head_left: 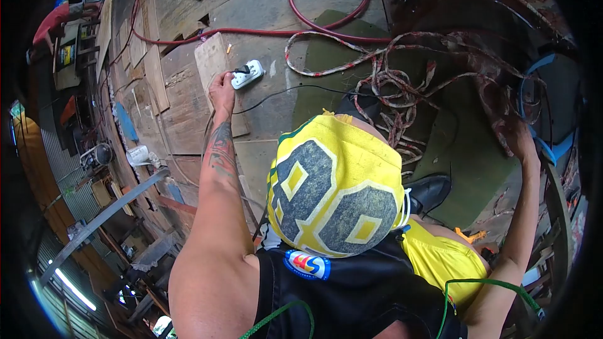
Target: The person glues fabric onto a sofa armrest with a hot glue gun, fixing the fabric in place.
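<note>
At the left end of a white power strip, my left hand has its fingers closed on a black plug. A thin black cable runs right from beside that wrist across the boards. My right hand is far right, against a worn reddish-brown object in shadow, beside a blue curved frame; its fingers are too dark to make out. A tangled red-and-white rope lies between the two hands.
A red hose loops across the wooden floor. The rope lies partly on a green mat, near a black boot. Metal bars cross the lower left. A person in red is at the far upper left.
</note>
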### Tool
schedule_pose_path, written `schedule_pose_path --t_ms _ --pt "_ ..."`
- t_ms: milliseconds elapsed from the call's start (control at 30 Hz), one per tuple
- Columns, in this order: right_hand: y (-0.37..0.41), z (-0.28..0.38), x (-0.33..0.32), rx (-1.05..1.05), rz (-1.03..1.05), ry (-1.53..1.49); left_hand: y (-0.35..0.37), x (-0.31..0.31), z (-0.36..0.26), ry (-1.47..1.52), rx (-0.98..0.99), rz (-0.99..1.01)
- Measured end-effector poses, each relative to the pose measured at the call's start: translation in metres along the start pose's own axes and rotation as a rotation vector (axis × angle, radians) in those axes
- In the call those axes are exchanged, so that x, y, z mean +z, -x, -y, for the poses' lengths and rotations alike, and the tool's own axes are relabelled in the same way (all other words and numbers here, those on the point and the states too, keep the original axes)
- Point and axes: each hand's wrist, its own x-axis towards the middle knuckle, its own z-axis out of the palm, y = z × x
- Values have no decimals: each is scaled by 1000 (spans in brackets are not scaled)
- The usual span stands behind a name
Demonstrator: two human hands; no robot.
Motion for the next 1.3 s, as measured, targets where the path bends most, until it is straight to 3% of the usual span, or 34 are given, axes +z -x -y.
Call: schedule_pose_path --t_ms 167,267,333,567,633,667,700,767,833,900,933,967,1067,1100,1167,1300 --pt "9 6 2 14 -15 41 -4 9 7 -3 39 6" --pt "9 3 5 -9 -36 30 10 10 -30 -261 16 -47" --pt "5 1 5 -13 -13 9 21 11 -61 -629 48 55" --pt "13 8 -2 37 6 6 17 32 -68 -701 47 15" --pt "7 -28 15 -116 -84 139 2 37 -44 -660 245 153" --pt "3 -69 34 -206 -174 260 2 39 -51 -649 167 197" --pt "0 -60 25 -46 -33 274 15 38 -48 -625 130 382" --pt "9 -55 12 -79 -129 48 65 16 -36 -597 47 843" --pt "38 -35 -23 -122 -147 74 95 -9 -29 -604 -33 1042" --pt "68 -37 -43 84 -159 -5 96 -20 -36 -613 -82 1073" --pt "79 -65 -28 110 -273 -29 93 -28 -40 -622 -84 1058" --pt "102 -57 -51 103 -177 43 87 -25 -49 -622 -83 1044" --pt "180 -61 -41 151 -487 -65 63 -28 -75 -643 -26 953" --pt "208 -61 -27 208 -490 -70 53 -22 -85 -652 5 939" --pt "260 -54 4 457 -654 -298 35 -9 -107 -662 68 908" --pt "354 -27 85 952 -787 -405 6 29 -156 -683 185 879"
